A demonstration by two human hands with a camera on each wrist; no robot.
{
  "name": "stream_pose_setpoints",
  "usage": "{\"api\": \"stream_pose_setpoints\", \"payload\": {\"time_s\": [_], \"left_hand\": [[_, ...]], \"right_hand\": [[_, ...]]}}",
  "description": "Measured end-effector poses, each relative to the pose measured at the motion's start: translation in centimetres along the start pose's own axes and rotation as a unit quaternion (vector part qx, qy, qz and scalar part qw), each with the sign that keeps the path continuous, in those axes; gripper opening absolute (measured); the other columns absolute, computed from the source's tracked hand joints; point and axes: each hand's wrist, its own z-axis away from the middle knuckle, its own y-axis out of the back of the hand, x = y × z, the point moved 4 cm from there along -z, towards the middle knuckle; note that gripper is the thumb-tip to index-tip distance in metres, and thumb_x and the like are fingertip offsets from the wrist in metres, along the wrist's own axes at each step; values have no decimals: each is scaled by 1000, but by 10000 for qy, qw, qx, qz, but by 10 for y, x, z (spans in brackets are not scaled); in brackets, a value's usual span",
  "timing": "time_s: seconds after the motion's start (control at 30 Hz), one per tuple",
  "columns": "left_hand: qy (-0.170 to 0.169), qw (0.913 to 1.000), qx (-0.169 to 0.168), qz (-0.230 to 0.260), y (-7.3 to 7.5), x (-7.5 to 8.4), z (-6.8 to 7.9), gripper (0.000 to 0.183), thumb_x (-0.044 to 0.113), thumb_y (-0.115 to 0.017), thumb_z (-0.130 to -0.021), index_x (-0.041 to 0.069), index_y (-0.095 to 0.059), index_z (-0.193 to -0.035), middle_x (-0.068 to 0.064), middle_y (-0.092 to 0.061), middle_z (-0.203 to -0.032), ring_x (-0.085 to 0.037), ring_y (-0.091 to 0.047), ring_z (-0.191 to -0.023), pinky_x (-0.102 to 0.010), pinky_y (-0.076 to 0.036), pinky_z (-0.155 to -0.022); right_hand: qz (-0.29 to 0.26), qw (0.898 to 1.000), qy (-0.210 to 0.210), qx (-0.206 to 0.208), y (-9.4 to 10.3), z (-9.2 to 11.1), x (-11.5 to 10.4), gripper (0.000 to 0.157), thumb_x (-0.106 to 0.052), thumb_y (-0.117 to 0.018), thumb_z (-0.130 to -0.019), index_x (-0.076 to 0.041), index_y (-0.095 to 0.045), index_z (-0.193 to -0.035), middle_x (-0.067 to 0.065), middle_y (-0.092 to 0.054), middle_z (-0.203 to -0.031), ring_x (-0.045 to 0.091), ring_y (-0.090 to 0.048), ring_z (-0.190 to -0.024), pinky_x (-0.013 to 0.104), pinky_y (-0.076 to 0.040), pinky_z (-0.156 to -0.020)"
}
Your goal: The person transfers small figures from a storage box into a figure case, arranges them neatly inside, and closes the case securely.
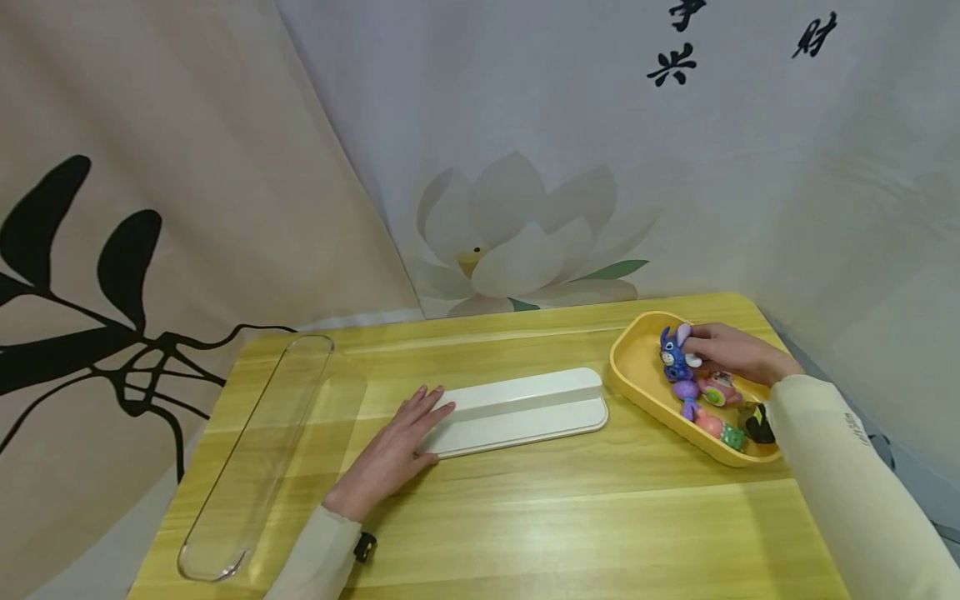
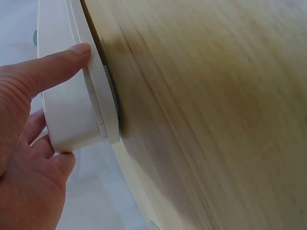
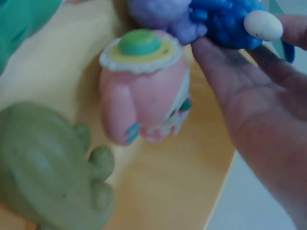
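My right hand (image 1: 738, 352) pinches a blue long-eared figurine (image 1: 675, 358) between thumb and fingers, over the yellow tray (image 1: 651, 402). In the right wrist view the blue figurine (image 3: 223, 24) overlaps a purple figurine (image 3: 160, 12). Beside them lie a pink figurine (image 3: 144, 91) with a green and yellow top and an olive-green figurine (image 3: 48, 167). At the table's middle, my left hand (image 1: 393, 446) holds the left end of a long white stepped display base (image 1: 532, 408). The left wrist view shows its thumb (image 2: 72, 57) on the near edge, fingers around the end.
A long clear plastic cover (image 1: 255, 467) lies at the left of the wooden table (image 1: 570, 517). A pink and green figurine (image 1: 720, 427) and a black one (image 1: 759, 425) lie at the tray's near end. A printed curtain (image 1: 525, 125) hangs behind the table.
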Motion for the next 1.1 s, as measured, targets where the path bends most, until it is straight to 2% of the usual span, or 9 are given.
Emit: {"api": "stream_pose_setpoints", "payload": {"time_s": [0.17,0.3,0.37,0.4,0.5,0.57,0.6,0.8,1.1], "left_hand": [[-130,9999,44,11,0,-1,1,83,12,-81,-79,13,-38,-150,-9,-22,-159,-31,-18,-145,-48,-24,-115],[-209,9997,56,75,-1,-1,1,83,11,-81,-79,11,-37,-150,-9,-21,-159,-32,-18,-145,-48,-22,-115],[-214,9997,58,82,-1,-1,1,83,11,-80,-79,11,-38,-149,-9,-21,-159,-32,-18,-144,-48,-22,-115],[-210,9997,60,83,-1,-1,1,83,11,-81,-79,11,-38,-149,-9,-21,-159,-33,-18,-144,-48,-22,-115],[-199,9998,72,63,0,-1,1,82,11,-81,-79,11,-38,-149,-10,-22,-159,-33,-19,-144,-48,-23,-115],[-189,9998,83,61,-1,-1,1,83,11,-81,-78,11,-38,-149,-10,-22,-159,-33,-19,-144,-49,-24,-115],[-181,9998,87,66,-1,0,1,83,11,-81,-78,12,-39,-149,-10,-23,-159,-33,-19,-144,-48,-24,-115],[-187,9997,164,79,-1,0,2,83,12,-82,-77,12,-40,-148,-11,-23,-158,-34,-21,-144,-51,-27,-113],[-132,9998,112,59,0,0,1,83,13,-81,-78,14,-39,-149,-9,-23,-159,-32,-19,-144,-49,-31,-111]], "right_hand": [[-608,9981,-83,4,1,1,7,32,-15,-42,-100,10,-38,-118,14,-48,-97,25,-52,-83,34,-51,-70],[-798,9967,-174,27,1,2,9,46,-23,-44,-101,12,-33,-129,16,-50,-107,22,-54,-90,35,-53,-79],[-672,9974,-243,57,0,2,9,58,-32,-48,-101,12,-30,-135,19,-50,-117,22,-55,-97,36,-52,-86],[-615,9977,-285,79,0,2,9,60,-36,-49,-101,12,-32,-134,20,-51,-115,22,-57,-94,36,-54,-84],[-271,9987,-402,176,-1,0,10,58,-45,-54,-97,8,-44,-120,19,-58,-93,21,-60,-75,34,-57,-71],[-32,9984,-467,310,-2,-1,11,53,-47,-58,-95,4,-46,-100,11,-52,-71,21,-56,-59,33,-55,-59],[100,9981,-476,374,-3,-2,11,52,-47,-59,-94,2,-45,-95,9,-50,-67,20,-54,-57,34,-53,-56],[845,9922,-465,794,-5,-1,5,51,-49,-63,-90,-2,-42,-94,10,-51,-90,22,-55,-81,32,-49,-68],[1026,9897,-320,942,-5,3,2,51,-45,-66,-90,2,-51,-104,11,-59,-96,24,-57,-85,34,-51,-73]]}}
